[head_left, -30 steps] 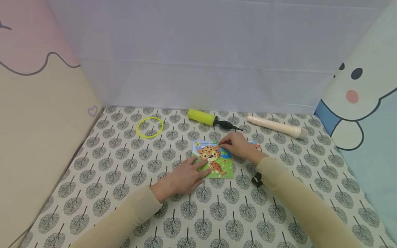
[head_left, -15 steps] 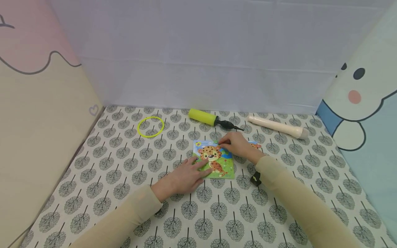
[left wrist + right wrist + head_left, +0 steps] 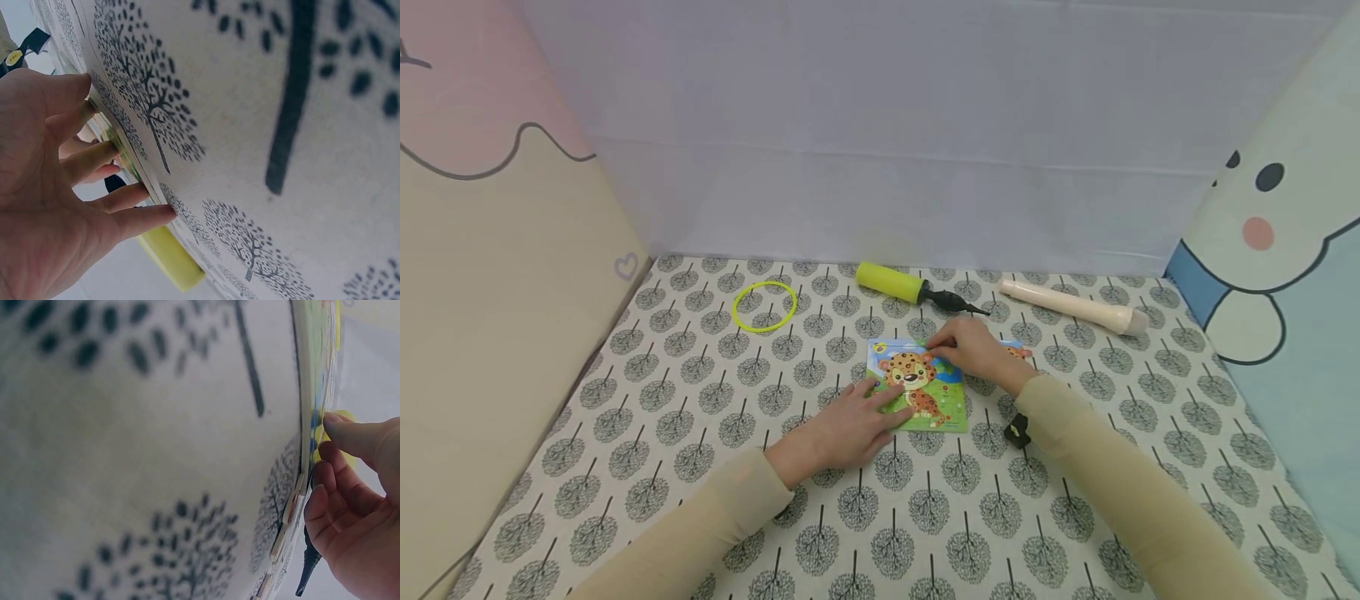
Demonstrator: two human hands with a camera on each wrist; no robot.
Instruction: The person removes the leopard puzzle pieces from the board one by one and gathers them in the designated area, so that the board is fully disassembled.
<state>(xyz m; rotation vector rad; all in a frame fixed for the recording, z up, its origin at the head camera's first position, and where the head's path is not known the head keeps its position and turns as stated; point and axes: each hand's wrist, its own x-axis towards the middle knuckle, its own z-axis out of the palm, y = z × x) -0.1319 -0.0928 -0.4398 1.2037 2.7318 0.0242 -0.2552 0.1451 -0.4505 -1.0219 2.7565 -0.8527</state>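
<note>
A square picture puzzle [image 3: 951,412] with a cartoon leopard lies flat mid-table. My left hand [image 3: 846,425] rests on its lower left part, fingers spread and nearly straight; in the left wrist view the left hand [image 3: 69,181] shows its palm and spread fingers along the puzzle's edge. At the upper right of the puzzle, my right hand [image 3: 973,346] pinches a small puzzle piece with thumb and forefinger. The piece is mostly hidden by the fingers. In the right wrist view the right hand [image 3: 356,494] has its other fingers curled and its fingertips right at the board.
Loose puzzle pieces [image 3: 1017,349] lie just right of the right hand. A yellow hand pump [image 3: 891,282] and a pale tube [image 3: 1067,304] lie at the back. A yellow ring [image 3: 735,314] is back left. A small black object [image 3: 1017,431] sits by the right sleeve.
The right hand's fingertips shift very slightly left at the puzzle's top edge. The left hand stays in place on the puzzle.
</note>
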